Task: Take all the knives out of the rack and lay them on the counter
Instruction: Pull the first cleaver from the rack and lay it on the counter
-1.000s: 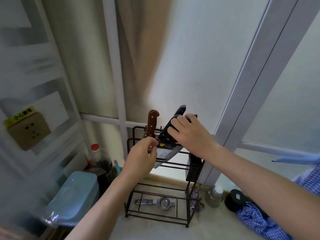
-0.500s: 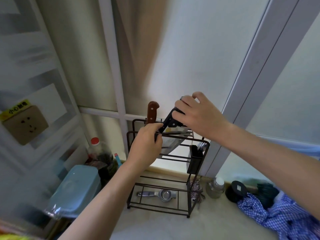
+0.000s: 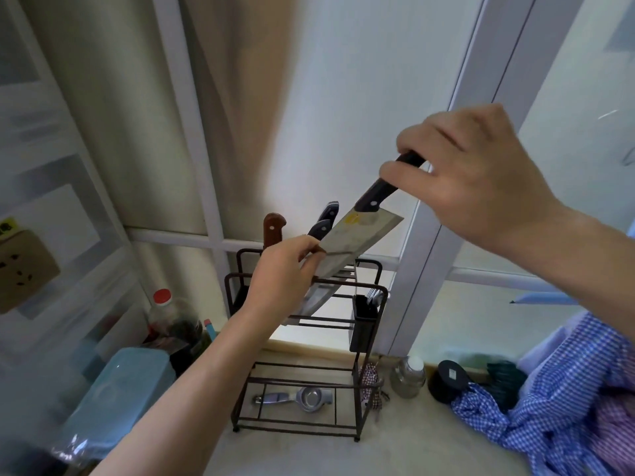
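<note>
Above the rack (image 3: pixel 302 341), right hand (image 3: pixel 481 176) grips cleaver (image 3: pixel 354 242) handle, tilted to clear slots. Left hand (image 3: pixel 281 276) fingers pinch blade edge, steadying it; three knives remain.

A home kitchen corner: a wire knife rack (image 3: pixel 369 341) with knives stands on a pale desk (image 3: pixel 309 455) by a frosted window (image 3: pixel 580 187). Beside it are an oil bottle (image 3: pixel 165 314), a lemon squeezer (image 3: pixel 302 396), a glass jar (image 3: pixel 409 376) and a checked cloth (image 3: pixel 556 403).
</note>
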